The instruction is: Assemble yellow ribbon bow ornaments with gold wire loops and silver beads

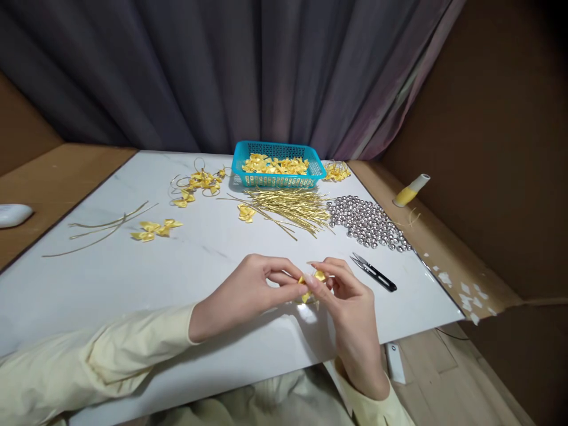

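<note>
Between my two hands is a small yellow ribbon bow, held low over the front of the white table. My left hand pinches its left side with thumb and forefinger. From the right, my right hand grips the bow with thumb and fingers pressed together. A thin gold cord loop seems to hang under the bow, partly hidden by the fingers. Just right of my right hand lie black-handled thread snips. Beyond the hands is a pile of gold cords, with one loose yellow bow at its left.
A blue basket of yellow bows stands at the back. Silver beads are heaped at right. Looped bows, loose bows and several cords lie left. A yellow-and-white tube stands on the cardboard beyond the right edge.
</note>
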`<state>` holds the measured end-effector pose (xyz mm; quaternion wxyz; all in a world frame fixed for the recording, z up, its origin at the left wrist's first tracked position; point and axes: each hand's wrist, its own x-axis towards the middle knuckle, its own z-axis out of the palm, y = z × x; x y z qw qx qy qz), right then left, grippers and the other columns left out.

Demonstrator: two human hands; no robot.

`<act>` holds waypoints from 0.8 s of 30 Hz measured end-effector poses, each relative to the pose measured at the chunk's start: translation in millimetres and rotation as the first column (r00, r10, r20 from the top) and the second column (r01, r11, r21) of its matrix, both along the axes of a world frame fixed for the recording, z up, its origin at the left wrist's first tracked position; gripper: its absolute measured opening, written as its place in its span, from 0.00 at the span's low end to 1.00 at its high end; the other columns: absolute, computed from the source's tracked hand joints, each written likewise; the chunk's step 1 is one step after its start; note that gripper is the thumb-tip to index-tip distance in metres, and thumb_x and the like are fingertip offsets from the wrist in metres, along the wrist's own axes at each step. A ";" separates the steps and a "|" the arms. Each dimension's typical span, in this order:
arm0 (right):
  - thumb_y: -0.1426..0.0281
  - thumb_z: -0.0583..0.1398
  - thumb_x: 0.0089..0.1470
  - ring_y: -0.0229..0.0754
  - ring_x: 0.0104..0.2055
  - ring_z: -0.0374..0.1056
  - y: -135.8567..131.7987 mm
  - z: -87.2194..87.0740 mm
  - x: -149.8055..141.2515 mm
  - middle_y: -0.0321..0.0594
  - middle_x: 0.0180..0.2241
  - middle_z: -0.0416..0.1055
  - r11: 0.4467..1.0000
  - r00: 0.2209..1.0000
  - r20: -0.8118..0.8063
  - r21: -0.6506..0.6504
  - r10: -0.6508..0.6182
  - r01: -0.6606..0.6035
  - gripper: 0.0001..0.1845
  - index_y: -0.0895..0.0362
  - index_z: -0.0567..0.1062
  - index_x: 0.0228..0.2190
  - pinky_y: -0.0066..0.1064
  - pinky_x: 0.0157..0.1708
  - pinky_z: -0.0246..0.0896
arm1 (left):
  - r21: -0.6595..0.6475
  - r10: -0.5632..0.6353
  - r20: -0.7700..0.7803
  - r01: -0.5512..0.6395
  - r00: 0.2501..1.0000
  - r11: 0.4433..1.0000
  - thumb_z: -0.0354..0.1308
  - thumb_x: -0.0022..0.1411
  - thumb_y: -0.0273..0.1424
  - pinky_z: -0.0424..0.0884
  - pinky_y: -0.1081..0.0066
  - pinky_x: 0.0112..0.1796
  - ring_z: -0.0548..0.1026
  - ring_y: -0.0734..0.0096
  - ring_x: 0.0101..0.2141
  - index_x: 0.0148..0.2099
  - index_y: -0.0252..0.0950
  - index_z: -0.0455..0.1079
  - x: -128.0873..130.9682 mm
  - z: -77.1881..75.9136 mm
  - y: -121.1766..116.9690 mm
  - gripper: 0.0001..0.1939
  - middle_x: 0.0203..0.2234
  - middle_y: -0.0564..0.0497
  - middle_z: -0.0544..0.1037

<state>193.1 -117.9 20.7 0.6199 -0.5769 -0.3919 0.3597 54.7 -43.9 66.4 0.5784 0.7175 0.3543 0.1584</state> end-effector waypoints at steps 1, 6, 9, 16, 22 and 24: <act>0.64 0.64 0.44 0.38 0.32 0.61 0.2 -0.6 1.1 0.39 0.35 0.66 1.000 1.000 -0.031 -0.002 -0.003 0.003 0.14 0.54 0.75 0.35 0.30 0.31 0.59 | 0.012 0.012 -0.003 -0.012 1.000 1.000 0.58 0.54 0.33 0.68 0.78 0.32 0.76 0.70 0.33 0.34 0.35 0.73 0.3 1.0 -0.5 0.08 0.29 0.54 0.80; 0.65 0.64 0.44 0.39 0.37 0.66 -2.2 0.6 11.4 0.40 0.41 0.68 0.992 0.965 -0.237 -0.023 0.114 -0.123 0.21 0.52 0.68 0.42 0.30 0.35 0.63 | 0.085 0.055 -0.034 -0.052 0.998 0.995 0.57 0.55 0.33 0.68 0.80 0.32 0.76 0.72 0.33 0.33 0.35 0.73 0.1 4.3 -1.3 0.07 0.29 0.55 0.79; 0.65 0.64 0.45 0.32 0.25 0.64 -4.9 2.4 18.8 0.36 0.34 0.69 0.965 0.931 -0.287 -0.062 0.228 -0.255 0.21 0.53 0.66 0.42 0.25 0.24 0.61 | 0.168 0.051 -0.025 -0.046 0.998 0.985 0.57 0.55 0.32 0.67 0.82 0.32 0.76 0.74 0.32 0.32 0.36 0.73 -0.5 3.2 -1.3 0.06 0.29 0.56 0.79; 0.65 0.63 0.45 0.33 0.24 0.61 -12.7 2.6 30.5 0.34 0.23 0.68 0.966 0.974 -0.100 -0.143 0.202 -0.215 0.13 0.57 0.72 0.34 0.23 0.24 0.56 | 0.474 0.057 -0.041 -0.031 0.998 0.880 0.57 0.56 0.28 0.67 0.83 0.31 0.76 0.78 0.29 0.33 0.36 0.74 -2.5 -4.6 -4.1 0.05 0.28 0.57 0.79; 0.64 0.59 0.51 0.33 0.23 0.58 -22.8 10.1 32.1 0.33 0.20 0.66 0.951 0.952 0.190 -0.243 0.238 -0.189 0.10 0.58 0.74 0.25 0.24 0.23 0.51 | 0.715 0.002 -0.082 0.058 0.997 0.697 0.54 0.58 0.26 0.67 0.77 0.32 0.75 0.73 0.30 0.36 0.34 0.74 -1.1 -13.7 -4.9 0.07 0.30 0.53 0.79; 0.65 0.58 0.52 0.33 0.23 0.58 -23.6 13.7 30.5 0.33 0.20 0.65 0.950 0.937 0.230 -0.234 0.263 -0.209 0.10 0.57 0.73 0.24 0.24 0.23 0.50 | 0.755 -0.041 -0.118 0.116 0.992 0.645 0.52 0.60 0.26 0.68 0.74 0.33 0.75 0.71 0.31 0.37 0.34 0.73 0.1 -15.8 -4.9 0.08 0.29 0.52 0.79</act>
